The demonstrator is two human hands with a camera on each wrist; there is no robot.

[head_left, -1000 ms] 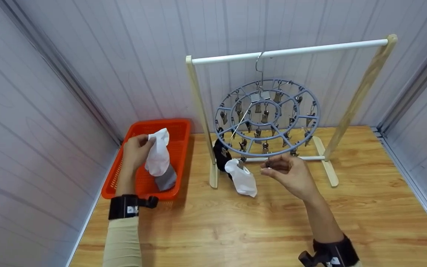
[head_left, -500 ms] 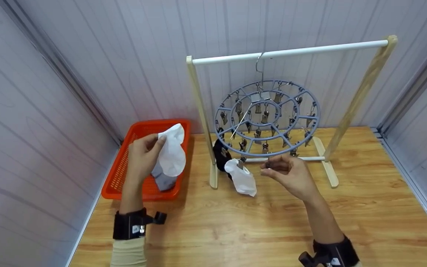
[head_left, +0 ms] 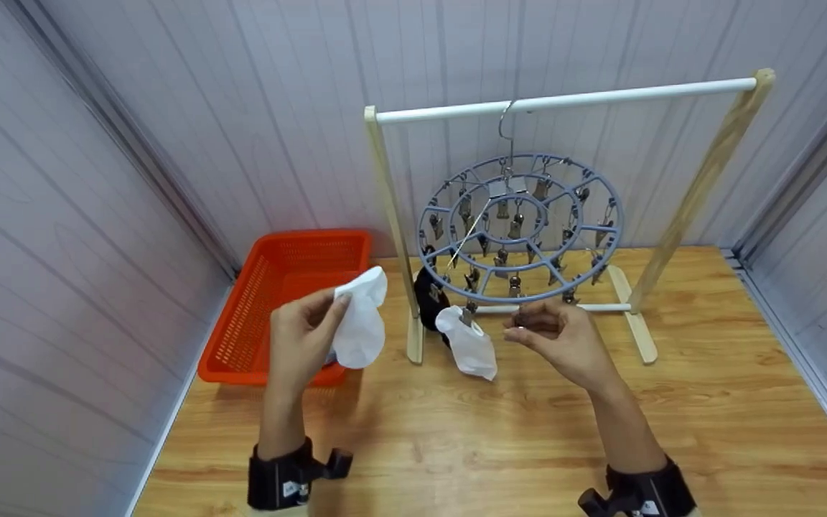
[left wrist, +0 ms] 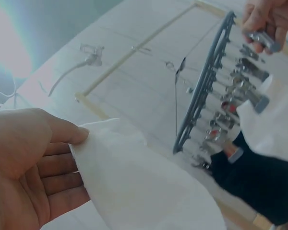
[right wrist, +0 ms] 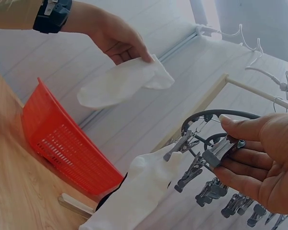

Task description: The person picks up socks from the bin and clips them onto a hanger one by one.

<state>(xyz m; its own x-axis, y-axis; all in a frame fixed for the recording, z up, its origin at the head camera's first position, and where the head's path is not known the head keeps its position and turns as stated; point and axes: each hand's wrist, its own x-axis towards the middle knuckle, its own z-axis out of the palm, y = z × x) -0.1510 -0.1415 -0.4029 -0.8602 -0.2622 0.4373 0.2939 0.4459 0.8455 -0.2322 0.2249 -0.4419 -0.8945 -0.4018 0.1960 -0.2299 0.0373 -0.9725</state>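
Observation:
Over the basket's right side, my left hand [head_left: 306, 341] pinches a white sock [head_left: 362, 327] by its cuff, and the sock hangs loose. My right hand [head_left: 564, 341], at the front rim of the round clip hanger [head_left: 500, 299], holds a metal clip [right wrist: 221, 151] between thumb and fingers. Nothing shows between that clip's jaws. Just left of this hand, another white sock [head_left: 472, 352] hangs from a clip. Behind it a black sock [head_left: 429, 298] hangs at the hanger's left edge. The two white socks are apart.
An orange basket [head_left: 234, 378] stands on the wood-look floor at left; my left hand hides part of its inside. The hanger hooks onto the white bar [head_left: 622, 95] of a wooden-legged rack. Several other metal clips dangle from the rings. Panelled walls stand behind and at both sides.
My left hand has carried the white sock rightward, from over the basket's middle toward the hanger. My right hand stays at the same clip. The grey item in the basket is now mostly hidden.

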